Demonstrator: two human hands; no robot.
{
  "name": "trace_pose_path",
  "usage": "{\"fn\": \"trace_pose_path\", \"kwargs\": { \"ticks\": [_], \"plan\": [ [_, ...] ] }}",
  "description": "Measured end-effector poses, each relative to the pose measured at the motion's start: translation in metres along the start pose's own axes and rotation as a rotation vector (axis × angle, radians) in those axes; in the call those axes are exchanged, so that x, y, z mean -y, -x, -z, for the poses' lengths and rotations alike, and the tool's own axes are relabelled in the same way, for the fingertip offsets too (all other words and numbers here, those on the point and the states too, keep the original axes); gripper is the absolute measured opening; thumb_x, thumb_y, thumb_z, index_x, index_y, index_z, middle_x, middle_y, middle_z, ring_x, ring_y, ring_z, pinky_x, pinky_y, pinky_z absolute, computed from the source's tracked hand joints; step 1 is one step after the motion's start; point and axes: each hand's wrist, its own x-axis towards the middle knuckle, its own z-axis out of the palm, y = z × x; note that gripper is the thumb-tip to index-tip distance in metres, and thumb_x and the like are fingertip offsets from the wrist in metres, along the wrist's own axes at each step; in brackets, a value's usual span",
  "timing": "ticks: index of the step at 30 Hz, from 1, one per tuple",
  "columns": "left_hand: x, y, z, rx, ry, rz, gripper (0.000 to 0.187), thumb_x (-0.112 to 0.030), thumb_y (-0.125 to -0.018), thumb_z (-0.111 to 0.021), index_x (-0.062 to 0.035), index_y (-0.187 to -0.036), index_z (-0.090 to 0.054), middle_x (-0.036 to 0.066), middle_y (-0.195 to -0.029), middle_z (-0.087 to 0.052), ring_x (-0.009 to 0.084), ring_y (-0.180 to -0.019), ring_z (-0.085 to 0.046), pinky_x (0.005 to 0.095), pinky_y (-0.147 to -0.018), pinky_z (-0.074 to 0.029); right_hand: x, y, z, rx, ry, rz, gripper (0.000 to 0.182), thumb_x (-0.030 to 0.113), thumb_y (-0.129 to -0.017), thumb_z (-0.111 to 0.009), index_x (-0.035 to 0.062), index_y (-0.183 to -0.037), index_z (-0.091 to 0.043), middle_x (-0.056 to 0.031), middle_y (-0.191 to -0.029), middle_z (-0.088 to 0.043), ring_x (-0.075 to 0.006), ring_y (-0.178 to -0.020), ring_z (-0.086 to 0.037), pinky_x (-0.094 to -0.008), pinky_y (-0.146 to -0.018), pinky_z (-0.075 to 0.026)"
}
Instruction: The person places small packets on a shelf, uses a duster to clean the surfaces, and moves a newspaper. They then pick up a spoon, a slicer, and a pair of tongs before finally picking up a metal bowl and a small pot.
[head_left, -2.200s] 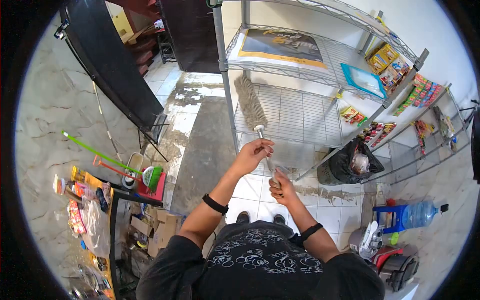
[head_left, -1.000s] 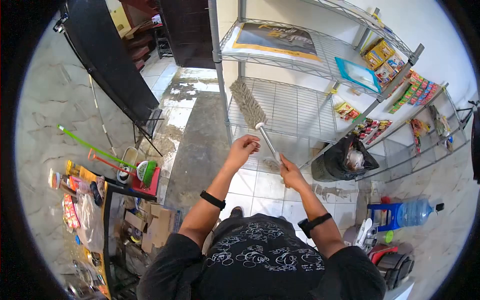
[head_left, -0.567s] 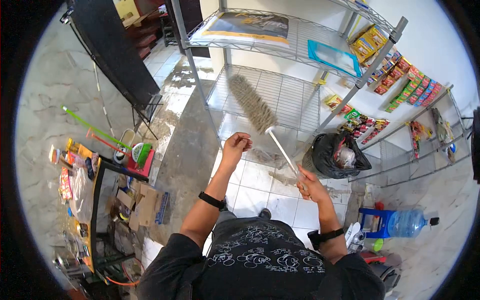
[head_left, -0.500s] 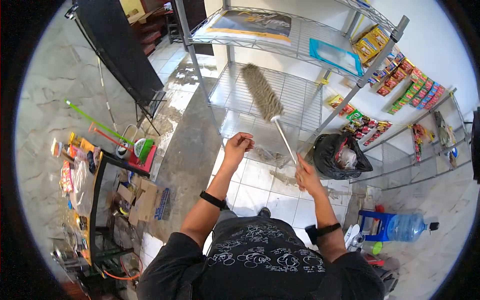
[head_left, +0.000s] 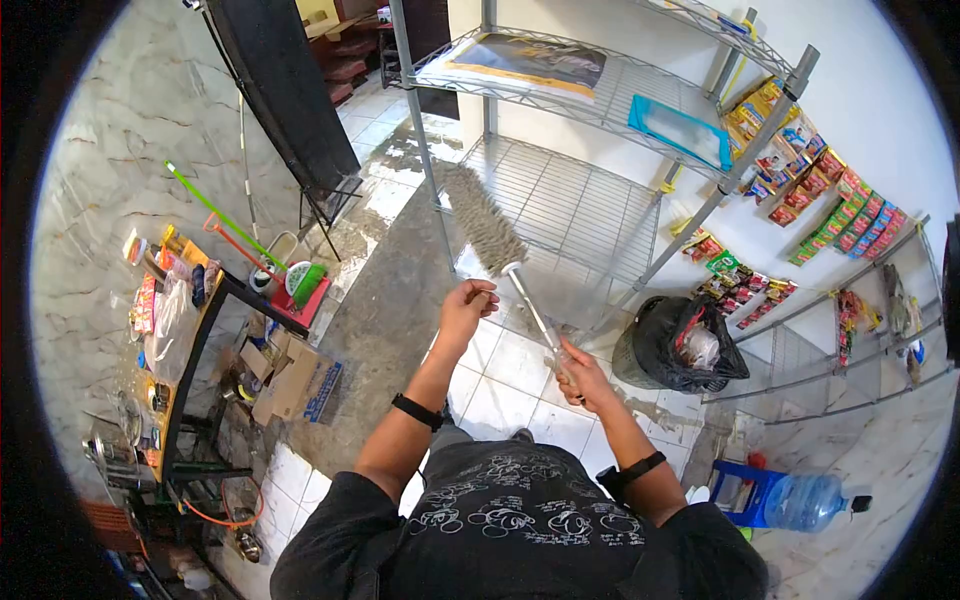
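Observation:
My right hand (head_left: pixel 586 378) is wrapped round the white handle of a duster (head_left: pixel 485 222), whose fluffy grey-brown head tilts up and to the left. The duster's head is in front of the lower part of a wire shelving rack (head_left: pixel 560 195). Just left of the handle, my left hand (head_left: pixel 467 312) is raised with its fingers curled into a loose pinch, apart from the duster. Whether anything small is between those fingertips I cannot make out.
On the rack's upper shelf lie a dark printed sheet (head_left: pixel 540 65) and a blue-framed tray (head_left: pixel 680 130). A bin with a black bag (head_left: pixel 680 345) stands to the right, below hanging snack packets (head_left: pixel 850 215). A cluttered table (head_left: pixel 190 400), cardboard box (head_left: pixel 297 380) and water bottle (head_left: pixel 805 502) are around me.
The duster has moved left and down with my right hand, its head now nearer the rack's left post. My left hand stays raised and curled. The view has shifted slightly.

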Motion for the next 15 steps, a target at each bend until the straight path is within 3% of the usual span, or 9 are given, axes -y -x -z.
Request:
{"fn": "trace_pose_path", "kwargs": {
  "ticks": [4,6,10,12,15],
  "plan": [
    [-0.003,0.001,-0.014,0.045,-0.037,0.017,0.016,-0.006,-0.088,-0.048,0.0003,-0.100,-0.056,0.007,-0.084,-0.061,0.0135,-0.074,-0.059,0.0261,-0.072,-0.049,0.016,-0.017,0.018,-0.124,-0.044,0.129,0.052,0.017,-0.094,-0.041,0.0211,-0.143,-0.023,-0.0020,-0.061,-0.043,-0.0090,-0.040,-0.036,-0.0252,-0.033,-0.031],
    [-0.002,0.000,-0.018,0.067,-0.004,0.006,0.017,-0.007,-0.088,-0.048,0.0000,-0.101,-0.056,0.007,-0.084,-0.061,0.0134,-0.075,-0.059,0.0263,-0.072,-0.049,0.033,-0.033,0.017,-0.292,0.068,0.238,0.051,0.017,-0.094,-0.041,0.0202,-0.143,-0.024,-0.0014,-0.057,-0.042,-0.0102,-0.039,-0.036,-0.0267,-0.033,-0.032],
    [-0.004,0.000,-0.019,0.074,-0.029,0.007,0.016,-0.007,-0.088,-0.049,-0.0009,-0.101,-0.056,0.006,-0.086,-0.061,0.0136,-0.076,-0.059,0.0265,-0.072,-0.049,0.062,-0.074,0.019,-0.302,0.164,0.282,0.051,0.020,-0.094,-0.042,0.0252,-0.142,-0.026,-0.0020,-0.060,-0.043,-0.0104,-0.040,-0.037,-0.0255,-0.032,-0.031],
    [-0.008,0.000,-0.016,0.058,-0.037,-0.003,0.016,-0.007,-0.089,-0.049,-0.0012,-0.101,-0.056,0.006,-0.086,-0.061,0.0137,-0.076,-0.059,0.0265,-0.072,-0.049,0.082,-0.087,0.006,-0.361,0.275,0.254,0.052,0.017,-0.093,-0.042,0.0179,-0.142,-0.025,-0.0013,-0.055,-0.042,-0.0109,-0.039,-0.037,-0.0277,-0.034,-0.034],
    [-0.013,-0.004,-0.004,0.017,-0.045,-0.012,0.016,-0.007,-0.089,-0.049,-0.0015,-0.101,-0.056,0.006,-0.087,-0.061,0.0138,-0.076,-0.059,0.0262,-0.072,-0.048,0.091,-0.126,-0.002,-0.332,0.366,0.289,0.051,0.017,-0.093,-0.042,0.0166,-0.142,-0.026,-0.0013,-0.055,-0.042,-0.0121,-0.039,-0.040,-0.0285,-0.035,-0.037]
  ]
}}
